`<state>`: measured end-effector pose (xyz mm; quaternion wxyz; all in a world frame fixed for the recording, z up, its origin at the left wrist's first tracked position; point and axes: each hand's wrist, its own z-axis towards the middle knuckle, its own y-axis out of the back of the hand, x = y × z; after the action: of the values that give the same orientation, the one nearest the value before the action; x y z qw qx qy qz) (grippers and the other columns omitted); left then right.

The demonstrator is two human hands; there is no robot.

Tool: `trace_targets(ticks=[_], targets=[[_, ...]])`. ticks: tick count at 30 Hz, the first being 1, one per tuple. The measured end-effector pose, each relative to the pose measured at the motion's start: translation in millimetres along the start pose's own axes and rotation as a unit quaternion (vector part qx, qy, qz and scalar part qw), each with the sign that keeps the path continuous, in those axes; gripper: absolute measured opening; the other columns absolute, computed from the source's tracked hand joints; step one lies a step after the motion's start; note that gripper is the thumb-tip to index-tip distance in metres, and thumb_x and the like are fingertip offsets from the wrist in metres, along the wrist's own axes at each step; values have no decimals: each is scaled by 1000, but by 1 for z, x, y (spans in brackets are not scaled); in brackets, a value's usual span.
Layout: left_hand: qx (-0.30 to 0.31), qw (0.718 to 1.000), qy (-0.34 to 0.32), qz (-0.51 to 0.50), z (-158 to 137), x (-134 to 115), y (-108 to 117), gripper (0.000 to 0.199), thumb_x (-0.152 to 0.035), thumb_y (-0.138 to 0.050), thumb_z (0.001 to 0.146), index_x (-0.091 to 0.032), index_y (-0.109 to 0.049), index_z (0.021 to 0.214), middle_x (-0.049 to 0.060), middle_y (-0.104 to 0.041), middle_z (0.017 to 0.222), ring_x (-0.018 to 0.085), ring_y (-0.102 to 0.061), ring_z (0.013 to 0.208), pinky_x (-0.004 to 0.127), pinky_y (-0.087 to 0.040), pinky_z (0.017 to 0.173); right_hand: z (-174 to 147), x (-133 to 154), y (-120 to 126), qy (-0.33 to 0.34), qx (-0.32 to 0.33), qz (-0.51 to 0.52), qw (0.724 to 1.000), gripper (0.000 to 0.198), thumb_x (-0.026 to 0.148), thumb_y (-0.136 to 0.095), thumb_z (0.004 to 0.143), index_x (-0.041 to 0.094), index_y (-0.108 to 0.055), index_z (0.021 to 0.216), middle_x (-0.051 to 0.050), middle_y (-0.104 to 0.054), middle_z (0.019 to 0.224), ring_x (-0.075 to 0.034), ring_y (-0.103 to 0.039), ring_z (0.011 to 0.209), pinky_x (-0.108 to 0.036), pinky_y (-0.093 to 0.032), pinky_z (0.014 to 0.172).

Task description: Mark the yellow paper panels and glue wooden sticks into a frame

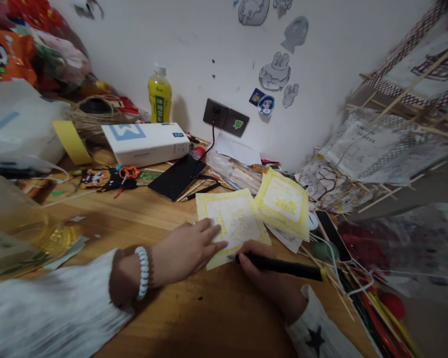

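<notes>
A square sheet of paper with yellow print and a yellow patterned border lies flat on the wooden table. My left hand rests on its left edge, fingers stretched out across the paper. In my right hand is a black marker with a yellow end. Its tip points left, close to the sheet's lower edge; whether it touches the paper I cannot tell. Just to the upper right, a stack of similar yellow-printed sheets partly overlaps the first one.
Behind the sheets lie a black phone, a white box and a yellow-green drink bottle. A plastic cup stands at left. On the right are another phone, thin sticks and plastic bags. Paper-and-stick frames rise behind.
</notes>
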<state>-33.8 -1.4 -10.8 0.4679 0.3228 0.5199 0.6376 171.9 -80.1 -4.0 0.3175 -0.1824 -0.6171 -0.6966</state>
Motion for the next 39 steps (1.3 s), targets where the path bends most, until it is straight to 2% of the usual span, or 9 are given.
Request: trace_targets(ticks=[5,13,21,25,33,39], targets=[[41,999,-6,15,1,-1,2,39,-23,-48,87,-24,-50,126,13,-53,123,29,-48,110,39,-49,79,-3,0,1,15,51,39,998,13,23,-48,78,21,-55,67,0,-62,65,-14,-57,62,-26,-44,59],[41,999,-8,22,-1,0,-1,40,-23,-48,87,-24,-49,128,14,-52,125,31,-48,111,40,-50,77,-1,-14,0,-29,-41,53,997,16,23,-47,80,21,-50,64,2,-55,60,-13,-51,59,-24,-40,55],[33,999,-9,20,0,0,-2,39,-25,-48,88,-25,-49,127,13,-52,126,30,-48,111,40,-50,78,-2,-7,0,-8,-5,30,1000,16,22,-48,79,21,-50,64,2,-57,60,-13,-52,58,-25,-41,54],[48,999,-7,20,1,0,0,40,-24,-47,88,-25,-49,128,14,-52,126,31,-48,112,41,-50,77,-5,-8,1,16,23,49,998,13,22,-49,78,22,-54,66,1,-59,63,-14,-54,61,-26,-43,57],[52,998,-9,24,-1,-1,1,40,-24,-45,89,-23,-49,128,15,-52,126,32,-48,112,42,-51,78,-2,-20,3,-37,-52,68,996,16,24,-48,81,22,-52,66,2,-55,62,-14,-51,62,-26,-40,56],[57,998,-6,20,1,-1,3,40,-23,-46,88,-23,-49,128,15,-52,126,32,-48,112,44,-52,78,-1,-16,2,-36,-34,52,997,16,23,-46,81,22,-49,65,2,-54,62,-14,-50,60,-26,-39,55]])
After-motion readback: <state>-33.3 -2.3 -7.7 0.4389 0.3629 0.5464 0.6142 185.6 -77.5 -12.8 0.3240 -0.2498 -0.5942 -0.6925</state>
